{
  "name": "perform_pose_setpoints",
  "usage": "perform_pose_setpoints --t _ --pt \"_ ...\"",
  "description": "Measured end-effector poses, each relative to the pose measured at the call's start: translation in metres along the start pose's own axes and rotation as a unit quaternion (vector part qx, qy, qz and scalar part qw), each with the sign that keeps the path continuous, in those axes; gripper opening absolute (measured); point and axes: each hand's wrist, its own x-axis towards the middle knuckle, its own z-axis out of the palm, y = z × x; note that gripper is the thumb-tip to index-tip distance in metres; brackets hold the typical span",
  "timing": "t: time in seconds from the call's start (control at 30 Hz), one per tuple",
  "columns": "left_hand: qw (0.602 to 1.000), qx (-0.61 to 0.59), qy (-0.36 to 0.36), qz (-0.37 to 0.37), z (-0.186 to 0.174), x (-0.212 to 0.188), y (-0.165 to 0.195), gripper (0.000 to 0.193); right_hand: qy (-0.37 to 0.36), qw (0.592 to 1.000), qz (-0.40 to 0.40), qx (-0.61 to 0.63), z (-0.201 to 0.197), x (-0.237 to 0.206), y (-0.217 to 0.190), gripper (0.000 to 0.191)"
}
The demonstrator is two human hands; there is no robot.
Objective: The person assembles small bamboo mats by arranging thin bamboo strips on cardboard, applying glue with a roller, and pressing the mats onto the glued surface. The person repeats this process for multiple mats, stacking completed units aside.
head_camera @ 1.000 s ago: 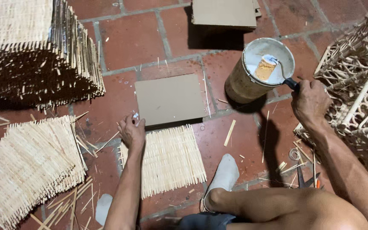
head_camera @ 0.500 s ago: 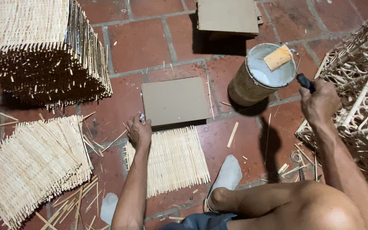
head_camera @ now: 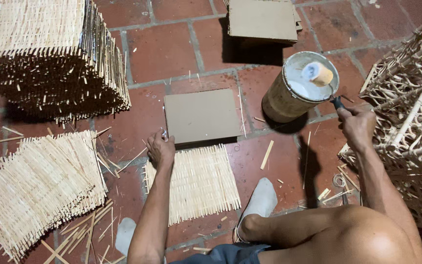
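Note:
My right hand [head_camera: 356,125] grips the dark handle of a small paint roller [head_camera: 317,74], whose foam head sits over the white glue inside a round tin can [head_camera: 289,98]. My left hand [head_camera: 160,148] rests on the far left corner of a woven bamboo-slat mat [head_camera: 197,183] that lies flat on the red tile floor. It touches the near edge of a square brown cardboard sheet [head_camera: 202,115] just beyond the mat. A small shiny thing shows at my left fingertips; I cannot tell what it is.
A tall stack of slat mats [head_camera: 45,54] stands at the far left, a fanned pile of mats [head_camera: 35,186] at the near left. Woven cane frames [head_camera: 411,112] rise on the right. More cardboard [head_camera: 262,19] lies beyond. My bent leg and white-socked foot [head_camera: 262,198] rest near the mat.
My right hand has turned the roller, so its head now points down into the can rather than lying flat across it. The left hand stays on the mat's corner.

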Motion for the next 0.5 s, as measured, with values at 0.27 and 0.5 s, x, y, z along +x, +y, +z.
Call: perform_pose_setpoints --t 0.27,0.5 --pt "1.0 -0.023 -0.013 0.015 -0.014 -0.013 0.01 0.036 -0.112 0.913 0.188 0.344 0.013 0.0 0.013 0.023" --pt "0.998 -0.026 -0.039 -0.034 -0.003 0.001 0.0 0.036 -0.215 0.856 0.095 0.46 0.04 0.003 0.007 0.024"
